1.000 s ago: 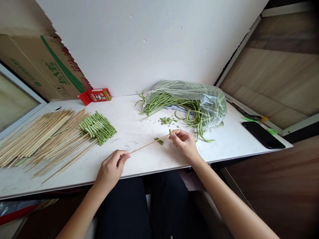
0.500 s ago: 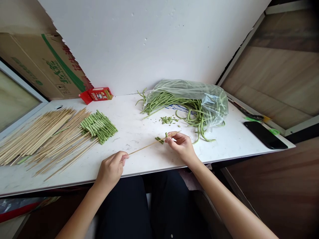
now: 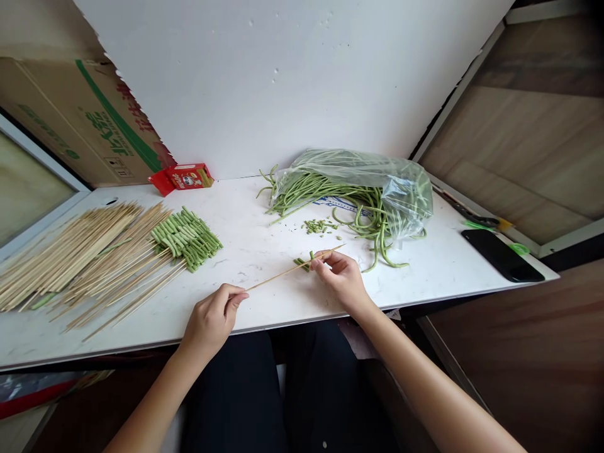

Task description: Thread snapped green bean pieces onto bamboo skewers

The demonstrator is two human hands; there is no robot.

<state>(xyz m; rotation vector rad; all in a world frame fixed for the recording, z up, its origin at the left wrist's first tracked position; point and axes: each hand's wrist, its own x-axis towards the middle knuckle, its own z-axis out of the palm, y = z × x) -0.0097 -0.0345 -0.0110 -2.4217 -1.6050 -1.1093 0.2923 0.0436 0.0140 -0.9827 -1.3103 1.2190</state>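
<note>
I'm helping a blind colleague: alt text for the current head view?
A person's left hand and right hand hold a thin skewer over a white table, the right also pinching a short bean piece. Skewered bean pieces lie left; a clear bag of long beans lies beyond.

A white table (image 3: 255, 217) carries wooden skewers (image 3: 80, 248) and skewered bean pieces (image 3: 186, 239) left of the left fingers (image 3: 234, 298) — a red packet (image 3: 191, 177) sits beyond. Cut pieces (image 3: 297, 260) lie just left of the right fingers (image 3: 321, 269); past these, scraps (image 3: 319, 226) and bagged long beans (image 3: 306, 192); well rightward, a phone (image 3: 503, 255).
</note>
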